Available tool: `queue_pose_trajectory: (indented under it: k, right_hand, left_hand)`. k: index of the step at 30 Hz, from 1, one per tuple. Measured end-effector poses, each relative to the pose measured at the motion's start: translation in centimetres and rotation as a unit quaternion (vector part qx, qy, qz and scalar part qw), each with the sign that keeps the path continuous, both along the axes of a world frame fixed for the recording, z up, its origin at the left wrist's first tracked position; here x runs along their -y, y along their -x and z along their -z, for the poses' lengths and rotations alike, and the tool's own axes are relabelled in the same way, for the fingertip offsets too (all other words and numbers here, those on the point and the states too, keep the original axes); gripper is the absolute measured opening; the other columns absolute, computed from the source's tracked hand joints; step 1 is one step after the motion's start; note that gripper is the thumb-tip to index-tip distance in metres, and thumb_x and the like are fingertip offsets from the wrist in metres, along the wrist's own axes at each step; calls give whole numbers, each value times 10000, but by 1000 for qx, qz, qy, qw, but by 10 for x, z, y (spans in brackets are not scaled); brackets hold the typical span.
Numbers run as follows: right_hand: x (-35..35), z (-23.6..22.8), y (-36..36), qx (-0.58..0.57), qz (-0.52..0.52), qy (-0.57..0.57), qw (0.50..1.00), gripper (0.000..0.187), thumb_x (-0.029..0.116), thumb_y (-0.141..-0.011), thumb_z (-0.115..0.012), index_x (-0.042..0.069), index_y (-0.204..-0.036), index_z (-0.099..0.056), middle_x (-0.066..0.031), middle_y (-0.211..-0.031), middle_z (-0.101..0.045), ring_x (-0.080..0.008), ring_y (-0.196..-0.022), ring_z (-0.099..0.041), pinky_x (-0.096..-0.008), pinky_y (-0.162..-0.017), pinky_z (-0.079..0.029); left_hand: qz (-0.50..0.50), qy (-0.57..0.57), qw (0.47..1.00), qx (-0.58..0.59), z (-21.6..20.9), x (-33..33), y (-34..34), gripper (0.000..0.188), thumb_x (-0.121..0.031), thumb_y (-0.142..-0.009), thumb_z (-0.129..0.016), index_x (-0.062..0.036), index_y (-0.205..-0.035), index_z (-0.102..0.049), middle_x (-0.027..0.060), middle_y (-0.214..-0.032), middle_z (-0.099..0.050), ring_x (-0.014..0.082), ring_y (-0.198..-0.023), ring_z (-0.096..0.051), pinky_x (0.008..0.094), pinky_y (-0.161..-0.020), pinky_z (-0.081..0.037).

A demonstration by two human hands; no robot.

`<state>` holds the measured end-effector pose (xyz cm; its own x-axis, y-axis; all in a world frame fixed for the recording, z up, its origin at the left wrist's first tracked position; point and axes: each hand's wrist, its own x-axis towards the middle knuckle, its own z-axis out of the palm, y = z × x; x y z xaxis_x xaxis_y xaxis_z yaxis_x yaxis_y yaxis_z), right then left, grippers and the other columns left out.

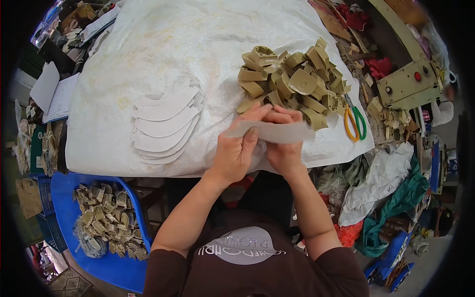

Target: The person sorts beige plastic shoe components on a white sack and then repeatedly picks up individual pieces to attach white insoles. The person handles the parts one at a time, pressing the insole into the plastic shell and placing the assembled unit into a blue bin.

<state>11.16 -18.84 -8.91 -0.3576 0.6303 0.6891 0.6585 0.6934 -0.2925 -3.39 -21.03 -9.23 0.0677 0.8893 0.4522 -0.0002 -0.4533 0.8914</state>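
A curved white strip (283, 132), thin and slightly blurred, is stretched between my two hands just above the table's near edge. My left hand (232, 154) is closed on its left part, with the thumb lying on the front face. Behind the strip, my right hand (286, 157) has its fingers curled; the strip covers part of them, and whether they also grip another piece is hidden. Just beyond my hands lies a heap of tan plastic shoe heels (303, 81). Left of my hands, several similar curved white strips (166, 121) lie overlapping in a fanned stack.
White woven sheeting (163, 44) covers the table. Scissors with orange and green handles (355, 123) lie right of the heap. A blue tub (109, 265) with more heels stands lower left. A machine box with a red button (408, 84) and crumpled bags (373, 185) are on the right.
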Motion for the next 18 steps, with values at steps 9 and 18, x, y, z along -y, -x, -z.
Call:
queue_pose_trajectory:
  k: [9,18]
  right_hand:
    - [9,8,-21,-139,-93,93,982,272,-60,-694,-715,26,-915,-582,-101,-1054,-587,-340,-1091,-530,-419,-872,-471]
    - [39,5,0,-30,224,91,970,278,150,-740,-746,62,-974,-624,-83,-1022,-531,-279,-987,-461,-413,-849,-298]
  left_hand:
    - [13,180,944,276,-7,4,7,478,-255,-1032,-346,91,-1359,-374,193,-1384,-446,255,-1273,-458,405,-1112,-336]
    - [15,185,947,262,-5,16,17,446,-230,-1027,-359,88,-1335,-415,187,-1359,-474,244,-1271,-461,398,-1110,-345]
